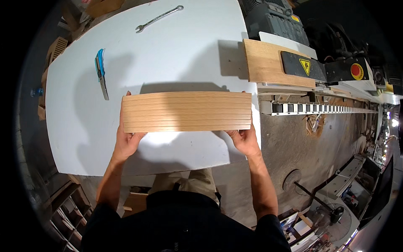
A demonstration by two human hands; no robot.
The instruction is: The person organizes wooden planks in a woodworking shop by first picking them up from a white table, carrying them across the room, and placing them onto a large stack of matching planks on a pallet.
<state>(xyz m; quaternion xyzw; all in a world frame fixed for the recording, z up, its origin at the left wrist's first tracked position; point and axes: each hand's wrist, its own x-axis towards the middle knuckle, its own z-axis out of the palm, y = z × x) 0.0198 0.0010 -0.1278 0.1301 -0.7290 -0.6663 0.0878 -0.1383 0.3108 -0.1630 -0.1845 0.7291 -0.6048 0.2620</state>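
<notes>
A light wood-grain board, or possibly a stack of several such strips, is held up over the white tabletop. My left hand grips its left end, thumb under the near edge and fingers along the side. At the opposite end my right hand holds it the same way. The board lies level across my body, and its shadow falls on the table beyond. To the left is a blue utility knife with its blade out. A combination wrench rests near the far edge.
At the right, a wood-grain panel lies on a machine beside a red emergency button. A long slotted conveyor rail runs off to the right. A pedestal fan stands at the lower right, and a wooden rack at the lower left.
</notes>
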